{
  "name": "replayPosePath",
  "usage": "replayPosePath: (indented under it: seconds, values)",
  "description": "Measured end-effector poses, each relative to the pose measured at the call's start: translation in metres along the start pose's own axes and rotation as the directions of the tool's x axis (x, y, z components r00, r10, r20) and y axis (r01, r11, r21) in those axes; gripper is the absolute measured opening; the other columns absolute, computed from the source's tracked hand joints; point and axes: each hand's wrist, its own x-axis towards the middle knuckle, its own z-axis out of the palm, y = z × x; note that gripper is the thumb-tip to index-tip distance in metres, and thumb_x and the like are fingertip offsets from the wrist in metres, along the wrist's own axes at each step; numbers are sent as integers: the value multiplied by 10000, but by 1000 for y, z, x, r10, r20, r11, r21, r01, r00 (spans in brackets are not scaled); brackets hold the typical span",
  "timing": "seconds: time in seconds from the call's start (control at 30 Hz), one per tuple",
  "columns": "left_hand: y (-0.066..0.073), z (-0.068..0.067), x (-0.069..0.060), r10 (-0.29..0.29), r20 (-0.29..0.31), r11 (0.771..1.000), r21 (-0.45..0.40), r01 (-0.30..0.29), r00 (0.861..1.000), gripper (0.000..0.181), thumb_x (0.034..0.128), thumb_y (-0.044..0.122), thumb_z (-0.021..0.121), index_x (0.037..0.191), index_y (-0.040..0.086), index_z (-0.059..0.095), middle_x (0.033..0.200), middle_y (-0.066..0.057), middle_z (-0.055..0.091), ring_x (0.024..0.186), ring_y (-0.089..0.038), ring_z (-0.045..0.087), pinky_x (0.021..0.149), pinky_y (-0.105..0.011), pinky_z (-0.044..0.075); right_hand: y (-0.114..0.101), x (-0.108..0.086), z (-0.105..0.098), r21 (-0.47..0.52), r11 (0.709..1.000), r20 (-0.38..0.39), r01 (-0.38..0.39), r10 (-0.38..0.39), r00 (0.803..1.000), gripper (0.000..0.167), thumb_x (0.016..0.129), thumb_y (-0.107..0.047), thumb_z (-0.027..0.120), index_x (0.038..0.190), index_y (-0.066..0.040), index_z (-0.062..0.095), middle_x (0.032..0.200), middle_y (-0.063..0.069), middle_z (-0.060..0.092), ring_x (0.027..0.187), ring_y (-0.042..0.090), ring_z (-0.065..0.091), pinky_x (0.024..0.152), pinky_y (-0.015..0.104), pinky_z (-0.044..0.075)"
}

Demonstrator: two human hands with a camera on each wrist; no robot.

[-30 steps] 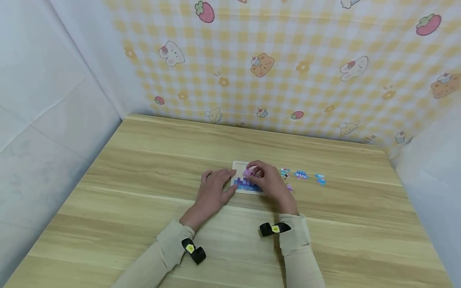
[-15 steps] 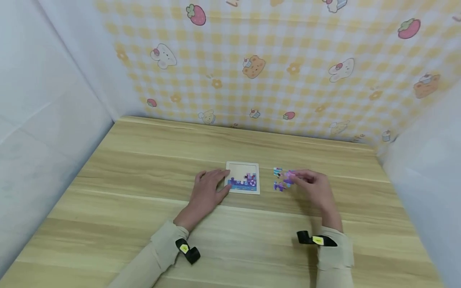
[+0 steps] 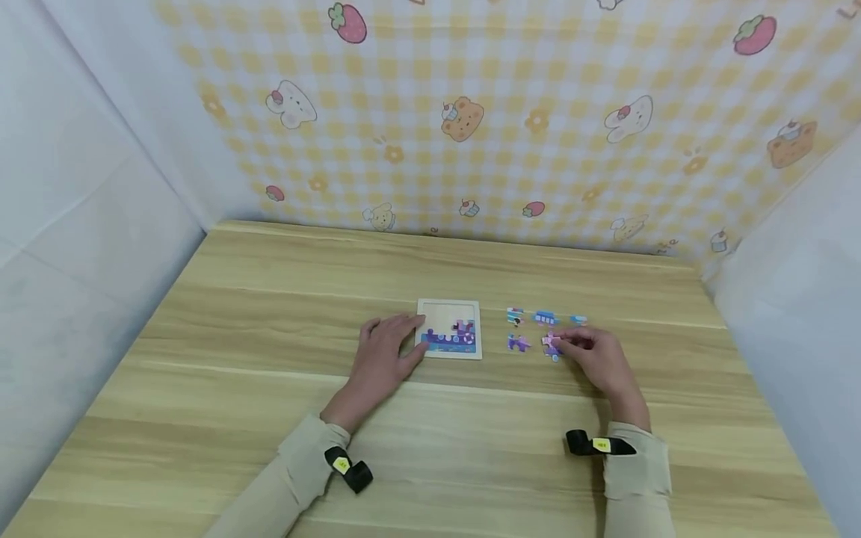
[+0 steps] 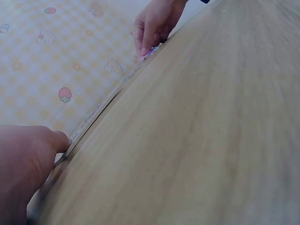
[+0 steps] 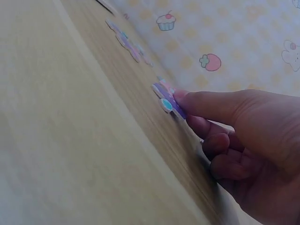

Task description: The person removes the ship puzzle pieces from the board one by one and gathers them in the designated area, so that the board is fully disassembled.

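The left hand (image 3: 380, 360) rests on the table at the left edge of a white-framed puzzle board (image 3: 448, 357), thumb and fingers spread against the frame. Purple and blue pieces fill the board's lower part and part of its right side. To the right, the right hand (image 3: 605, 368) pinches a pink and purple puzzle piece (image 3: 551, 344) by its right side, at table level. The right wrist view shows the held piece (image 5: 167, 97) between thumb and fingers, with a pale blue circle on it. Loose beside it lies a purple piece (image 3: 518, 343).
Behind the held piece lie a striped piece (image 3: 514, 316), a blue piece with windows (image 3: 545, 318) and another blue piece (image 3: 578, 320). The wooden table (image 3: 430, 433) ends at a checked yellow cloth (image 3: 403, 179), with white walls on both sides.
The right hand has moved right from over the board to the loose pieces, and lowered a pink and purple piece toward the table. The left hand stays at the board.
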Motion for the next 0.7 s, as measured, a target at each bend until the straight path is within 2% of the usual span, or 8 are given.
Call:
replayPosePath:
  seconds: [0.2, 0.37, 0.57, 0.7]
  values:
    - [0, -1, -1, -4, 10, 1000, 3, 4, 1000, 504, 976, 442, 599, 1417, 202, 560, 1428, -64, 558, 1350, -248, 465, 1120, -511, 191, 0, 2, 5, -10, 1000, -18, -10, 10, 1000, 213, 950, -215, 691, 1060, -41, 749, 899, 96, 648, 764, 180, 486, 625, 246, 417]
    - [-2, -4, -3, -13, -11, 1000, 5, 13, 1000, 495, 964, 421, 625, 1398, 187, 577, 1417, -68, 567, 1336, -254, 483, 1114, -513, 207, -4, 6, 11, 21, 997, -46, 71, -70, 996, 215, 952, -165, 683, 1116, -28, 699, 959, 100, 631, 770, 149, 511, 639, 209, 438]
    - [-3, -4, -3, -14, 8, 1000, -4, 14, 1000, 498, 975, 442, 600, 1408, 199, 568, 1422, -48, 564, 1353, -247, 464, 1120, -503, 197, -25, 8, 18, 122, 979, -114, 166, -152, 982, 239, 989, -120, 617, 1190, 5, 649, 928, 117, 593, 662, 124, 529, 528, 210, 431]
    - [-1, 0, -1, -2, 7, 1000, -3, 2, 1000, 495, 975, 447, 597, 1406, 205, 571, 1414, -41, 572, 1350, -237, 467, 1121, -499, 201, -48, 13, 33, 80, 971, -37, 225, -223, 974, 232, 977, -100, 630, 1184, -2, 668, 911, 122, 656, 672, 146, 567, 546, 228, 451]
